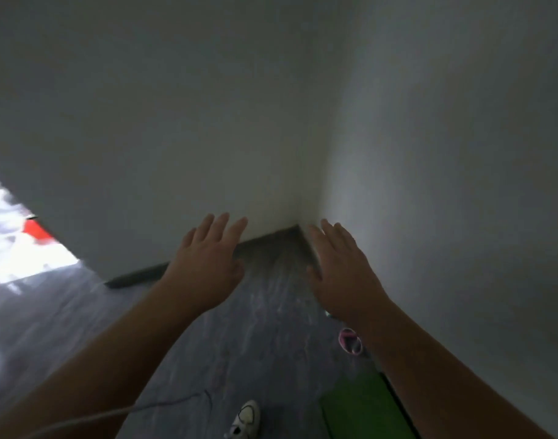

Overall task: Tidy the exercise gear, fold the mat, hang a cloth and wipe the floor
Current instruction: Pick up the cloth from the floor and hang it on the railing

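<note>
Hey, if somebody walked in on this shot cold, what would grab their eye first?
Two bare hands reach forward with fingers spread and holding nothing, the left hand and right hand, toward the corner where two pale walls meet the grey floor. After that, colour: a bright green mat at lower right beside a small pink object, and a white shoe at the bottom edge.

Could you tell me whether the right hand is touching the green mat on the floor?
Apart: the head view shows the right hand raised, open and empty, toward the corner, well clear of the green mat.
</note>
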Available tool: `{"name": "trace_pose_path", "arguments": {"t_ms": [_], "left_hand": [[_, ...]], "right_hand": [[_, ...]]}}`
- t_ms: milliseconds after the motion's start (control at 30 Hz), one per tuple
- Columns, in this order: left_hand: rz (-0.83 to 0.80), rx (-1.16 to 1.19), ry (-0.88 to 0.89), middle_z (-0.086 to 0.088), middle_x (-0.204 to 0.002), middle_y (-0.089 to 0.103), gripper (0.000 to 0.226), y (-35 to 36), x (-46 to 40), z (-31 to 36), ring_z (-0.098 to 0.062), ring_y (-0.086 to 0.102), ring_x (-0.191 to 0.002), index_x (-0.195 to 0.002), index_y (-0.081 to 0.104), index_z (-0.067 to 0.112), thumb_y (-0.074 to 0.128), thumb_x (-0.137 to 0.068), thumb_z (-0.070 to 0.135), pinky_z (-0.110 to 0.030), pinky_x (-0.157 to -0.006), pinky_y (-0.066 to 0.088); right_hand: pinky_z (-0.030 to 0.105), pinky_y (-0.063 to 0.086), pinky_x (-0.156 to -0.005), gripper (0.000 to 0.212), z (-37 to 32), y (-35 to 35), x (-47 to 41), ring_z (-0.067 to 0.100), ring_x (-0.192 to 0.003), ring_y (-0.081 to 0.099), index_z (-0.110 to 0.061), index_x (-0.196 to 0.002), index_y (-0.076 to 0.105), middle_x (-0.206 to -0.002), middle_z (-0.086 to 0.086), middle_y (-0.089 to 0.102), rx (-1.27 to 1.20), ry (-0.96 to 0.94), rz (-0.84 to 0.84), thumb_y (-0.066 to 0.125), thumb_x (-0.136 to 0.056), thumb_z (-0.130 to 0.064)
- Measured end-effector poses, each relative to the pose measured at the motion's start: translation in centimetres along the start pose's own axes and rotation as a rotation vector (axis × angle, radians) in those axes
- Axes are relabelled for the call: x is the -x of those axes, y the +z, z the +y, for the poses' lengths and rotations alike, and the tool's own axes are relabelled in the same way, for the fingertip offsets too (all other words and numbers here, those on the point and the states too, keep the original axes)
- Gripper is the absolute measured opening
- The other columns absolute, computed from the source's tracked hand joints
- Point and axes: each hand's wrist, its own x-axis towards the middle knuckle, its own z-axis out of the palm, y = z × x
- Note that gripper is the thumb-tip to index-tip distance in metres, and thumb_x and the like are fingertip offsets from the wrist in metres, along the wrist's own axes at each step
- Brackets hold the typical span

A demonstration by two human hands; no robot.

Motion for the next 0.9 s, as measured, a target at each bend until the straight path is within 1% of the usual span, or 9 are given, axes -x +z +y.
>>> {"name": "trace_pose_path", "arguments": {"t_ms": [167, 333, 367, 433, 467, 600, 667, 767, 900], "left_hand": [[0.021, -0.010, -0.290, -0.006, -0.166, 0.007, 0.074, -1.0, 9.8, -6.3, -0.029, 0.005, -0.153, -0.157, 0.005, 0.030, 0.045, -0.097, 0.045, -0.047, -0.122, 0.014], [0.041, 0.009, -0.607, -0.004, -0.167, 0.003, 0.074, -1.2, 21.2, -12.3, -0.027, -0.001, -0.153, -0.156, 0.002, 0.033, 0.044, -0.098, 0.049, -0.047, -0.121, 0.010], [0.037, 0.015, -0.663, -0.004, -0.167, 0.001, 0.074, -1.2, 23.5, -13.4, -0.027, -0.002, -0.153, -0.157, 0.001, 0.033, 0.043, -0.098, 0.049, -0.046, -0.122, 0.009], [0.033, 0.027, -0.770, -0.003, -0.167, -0.001, 0.073, -1.2, 28.4, -15.8, -0.026, -0.003, -0.153, -0.156, 0.000, 0.034, 0.042, -0.099, 0.049, -0.046, -0.122, 0.009], [0.037, 0.033, -0.820, -0.003, -0.167, -0.001, 0.073, -1.1, 31.0, -17.0, -0.027, -0.003, -0.153, -0.156, 0.000, 0.034, 0.041, -0.099, 0.049, -0.046, -0.122, 0.011], [0.068, 0.043, -1.001, -0.004, -0.167, 0.003, 0.073, -0.7, 42.0, -22.0, -0.028, 0.003, -0.153, -0.156, 0.002, 0.034, 0.043, -0.097, 0.048, -0.046, -0.122, 0.015], [0.056, 0.028, -1.079, -0.005, -0.166, 0.008, 0.072, -0.6, 48.0, -24.7, -0.029, 0.007, -0.152, -0.156, 0.006, 0.032, 0.043, -0.096, 0.046, -0.045, -0.122, 0.016], [0.040, 0.013, -1.187, -0.006, -0.165, 0.013, 0.072, -0.3, 56.8, -28.6, -0.029, 0.010, -0.151, -0.156, 0.008, 0.031, 0.043, -0.095, 0.045, -0.046, -0.121, 0.018], [-0.013, -0.011, -1.299, -0.006, -0.166, 0.009, 0.075, 0.3, 66.6, -33.0, -0.029, 0.009, -0.152, -0.157, 0.006, 0.030, 0.045, -0.094, 0.045, -0.045, -0.121, 0.018]], "right_hand": [[0.038, 0.011, -0.121, 0.071, -9.6, 3.1, -1.3, 0.028, -0.150, 0.011, -0.019, -0.156, 0.016, -0.164, 0.007, 0.014, 0.000, -0.273, -0.102, 0.047, -0.094, -0.034], [0.043, 0.014, -0.122, 0.075, -21.0, 7.0, 0.1, 0.031, -0.149, 0.015, -0.018, -0.156, 0.021, -0.163, 0.008, 0.019, 0.011, -0.568, -0.197, 0.033, -0.085, -0.037], [0.044, 0.015, -0.122, 0.074, -23.3, 8.0, 0.7, 0.032, -0.148, 0.019, -0.017, -0.155, 0.024, -0.162, 0.009, 0.022, 0.022, -0.626, -0.205, 0.034, -0.084, -0.037], [0.045, 0.020, -0.120, 0.072, -28.3, 9.7, 2.1, 0.034, -0.145, 0.026, -0.015, -0.153, 0.031, -0.159, 0.011, 0.028, 0.027, -0.730, -0.220, 0.042, -0.084, -0.035], [0.046, 0.021, -0.119, 0.072, -30.9, 10.7, 2.9, 0.034, -0.145, 0.026, -0.015, -0.152, 0.032, -0.159, 0.011, 0.028, 0.028, -0.777, -0.230, 0.045, -0.084, -0.034], [0.046, 0.019, -0.121, 0.073, -41.7, 14.9, 6.8, 0.031, -0.149, 0.015, -0.021, -0.156, 0.020, -0.164, 0.007, 0.015, 0.082, -0.966, -0.296, 0.043, -0.089, -0.039], [0.047, 0.016, -0.121, 0.072, -47.4, 17.0, 9.3, 0.029, -0.151, 0.007, -0.023, -0.157, 0.012, -0.165, 0.006, 0.008, 0.108, -1.045, -0.336, 0.041, -0.093, -0.040], [0.046, 0.015, -0.122, 0.072, -55.8, 20.0, 13.3, 0.026, -0.151, 0.004, -0.026, -0.157, 0.008, -0.165, 0.003, 0.006, 0.075, -1.108, -0.381, 0.042, -0.095, -0.040], [0.043, 0.013, -0.122, 0.072, -65.8, 23.5, 18.2, 0.024, -0.152, 0.003, -0.026, -0.157, 0.007, -0.166, 0.001, 0.005, 0.033, -1.184, -0.448, 0.044, -0.097, -0.039]]}}
